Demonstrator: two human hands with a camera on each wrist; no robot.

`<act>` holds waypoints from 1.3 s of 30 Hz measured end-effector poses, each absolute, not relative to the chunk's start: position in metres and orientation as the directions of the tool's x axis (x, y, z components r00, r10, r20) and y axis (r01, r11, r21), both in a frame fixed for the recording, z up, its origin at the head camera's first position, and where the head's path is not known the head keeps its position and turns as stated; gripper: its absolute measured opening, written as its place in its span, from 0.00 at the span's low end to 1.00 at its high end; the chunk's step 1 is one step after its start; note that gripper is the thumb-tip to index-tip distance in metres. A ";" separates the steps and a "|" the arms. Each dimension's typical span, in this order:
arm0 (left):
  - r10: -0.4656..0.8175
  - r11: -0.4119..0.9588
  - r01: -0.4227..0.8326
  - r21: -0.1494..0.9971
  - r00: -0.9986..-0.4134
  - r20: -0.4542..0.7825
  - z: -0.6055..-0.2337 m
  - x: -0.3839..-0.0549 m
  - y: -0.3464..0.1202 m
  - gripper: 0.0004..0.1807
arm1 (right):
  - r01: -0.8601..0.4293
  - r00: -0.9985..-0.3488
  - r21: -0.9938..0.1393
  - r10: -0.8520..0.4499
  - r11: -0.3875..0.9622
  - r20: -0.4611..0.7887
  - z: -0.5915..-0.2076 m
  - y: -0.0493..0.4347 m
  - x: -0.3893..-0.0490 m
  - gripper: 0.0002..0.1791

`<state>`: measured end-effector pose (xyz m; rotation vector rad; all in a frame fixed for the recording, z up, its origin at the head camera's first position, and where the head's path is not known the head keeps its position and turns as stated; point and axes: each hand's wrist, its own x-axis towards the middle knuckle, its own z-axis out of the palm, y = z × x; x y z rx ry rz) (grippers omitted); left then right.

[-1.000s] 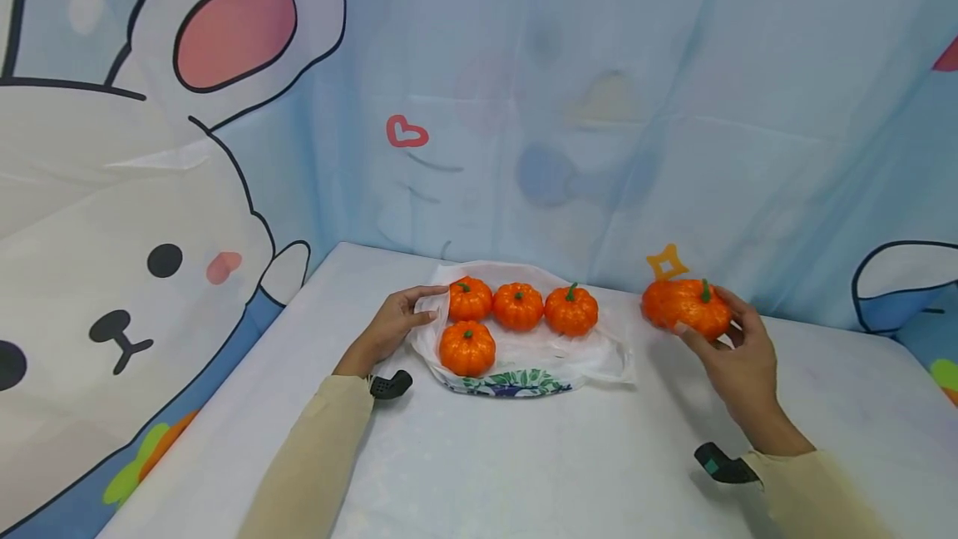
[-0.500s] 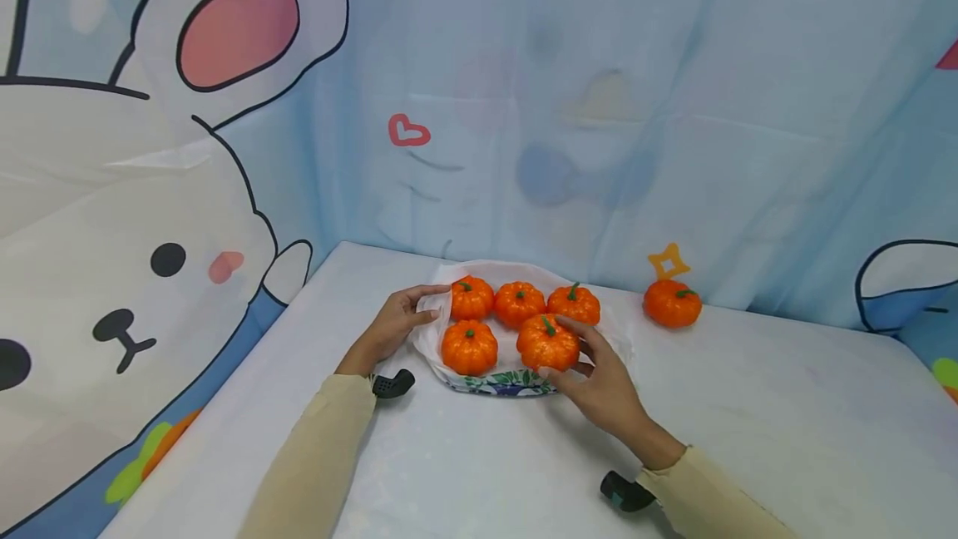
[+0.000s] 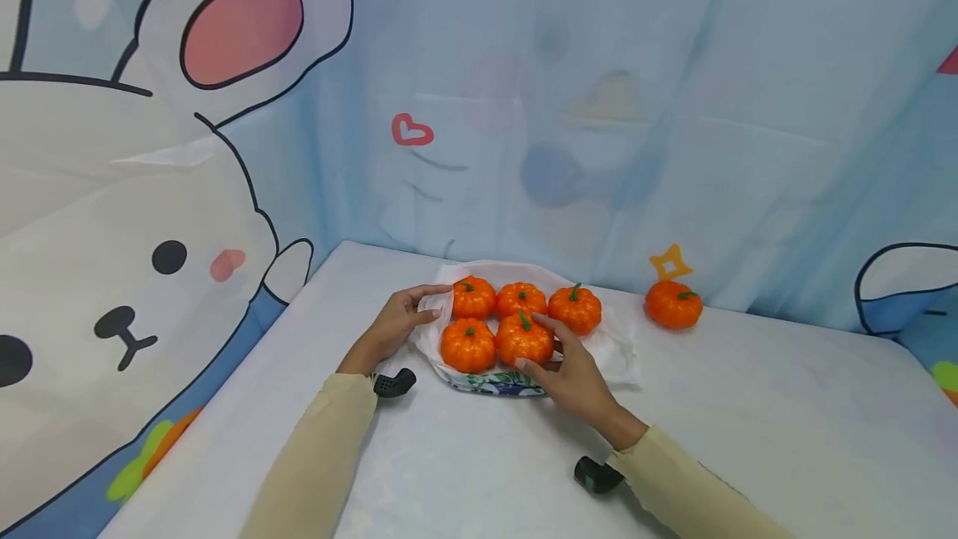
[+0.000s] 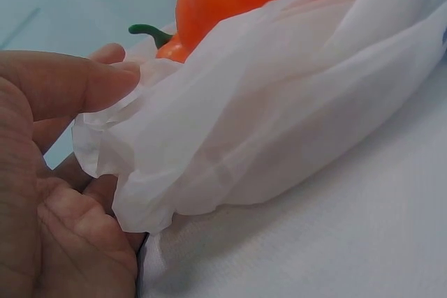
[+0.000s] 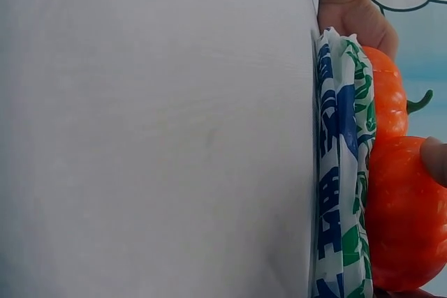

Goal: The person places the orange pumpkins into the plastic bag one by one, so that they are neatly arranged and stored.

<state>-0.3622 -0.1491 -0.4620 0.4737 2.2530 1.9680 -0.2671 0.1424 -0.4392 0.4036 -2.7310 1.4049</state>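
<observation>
My right hand point(image 3: 578, 385) grips a small orange pumpkin point(image 3: 523, 343) with a green stem, at the front of a white plastic bag point(image 3: 615, 356). In the right wrist view the thumb point(image 5: 435, 162) lies on that pumpkin's side, beyond the bag's printed edge. Left of it, almost touching, sits another pumpkin point(image 3: 467, 347). A row of pumpkins point(image 3: 575, 309) fills the back of the bag. At the bag's left side my left hand point(image 3: 391, 327) holds the edge; in the left wrist view thin plastic point(image 4: 188, 130) lies between thumb and fingers.
One more pumpkin point(image 3: 674, 304) stands apart on the white table point(image 3: 464, 472), to the right of the bag near the back curtain point(image 3: 748, 148). A rabbit-print cloth point(image 3: 112, 231) hangs along the left side.
My right hand has brought a pumpkin from the far right leftward to the front of the bag, beside the front-left one. The left hand stays at the bag's edge.
</observation>
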 end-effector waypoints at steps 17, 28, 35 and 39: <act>0.313 0.089 0.146 0.985 -0.943 0.111 -0.457 -0.357 -0.149 0.25 | -0.194 -0.971 -0.764 -0.232 0.615 0.060 -0.438 0.140 -0.274 0.40; 0.305 0.097 0.146 0.985 -0.946 0.110 -0.456 -0.356 -0.149 0.25 | -0.205 -0.967 -0.743 -0.251 0.637 0.051 -0.435 0.139 -0.274 0.42; 0.316 0.082 0.150 0.985 -0.942 0.117 -0.459 -0.360 -0.152 0.26 | -0.237 -0.960 -0.727 -0.272 0.644 0.071 -0.424 0.146 -0.267 0.42; 0.317 0.073 0.152 0.986 -0.940 0.121 -0.460 -0.361 -0.151 0.26 | -0.314 -0.939 -0.673 -0.326 0.670 0.114 -0.406 0.162 -0.258 0.40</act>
